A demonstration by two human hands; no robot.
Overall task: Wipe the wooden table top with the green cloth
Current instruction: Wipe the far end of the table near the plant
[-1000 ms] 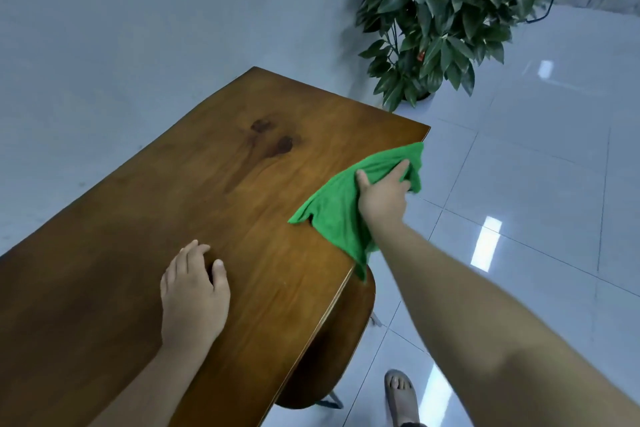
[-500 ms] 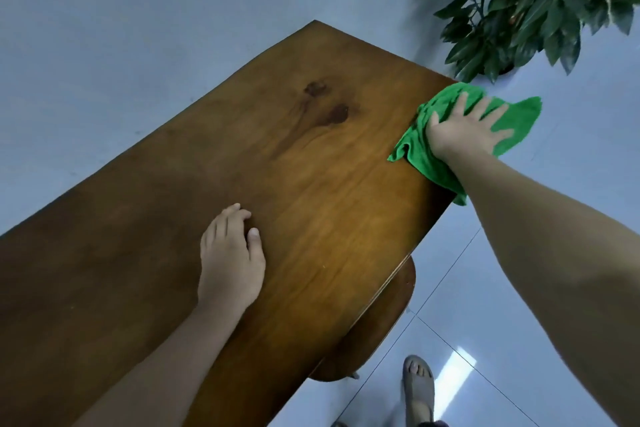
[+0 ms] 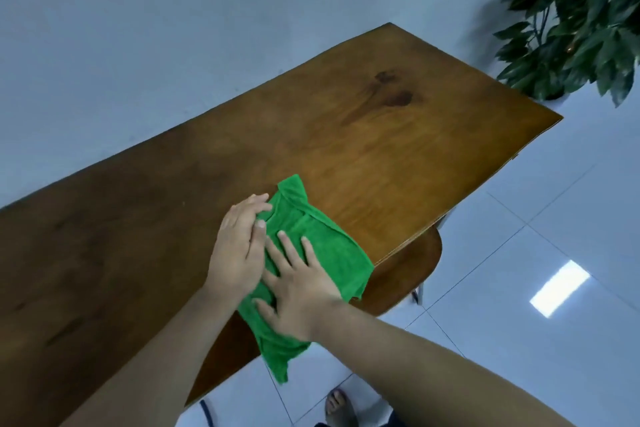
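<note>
At the near edge of the view, a bare foot in a sandal [image 3: 338, 410] stood on the glossy white tiled floor [image 3: 554, 253], partly cut off by the frame. Just beyond it, the crumpled green microfibre cloth [image 3: 322, 253] lay along the near right edge of the long brown wooden table top [image 3: 138, 236], with its near corner and part of its right side hanging off the edge over the floor. The right hand [image 3: 298, 291] lay flat on the near half of the cloth, fingers spread wide and palm down, gripping nothing. The left hand [image 3: 239, 246] rested just to its left, palm down with fingers close together, its fingertips on the left margin of the cloth and its thumb touching the index finger of the right hand; it, too, pressed rather than grasped. Beneath the table's right edge, the rounded brown wooden seat of a chair [image 3: 408, 274] showed, tucked partly under the top. Farther along the table top, a pair of dark knot marks [image 3: 394, 90] sat in the grain near the far end. Beyond the far right corner, a dark green leafy potted plant [image 3: 581, 17] stood on the floor against the pale grey wall [image 3: 173, 28].
</note>
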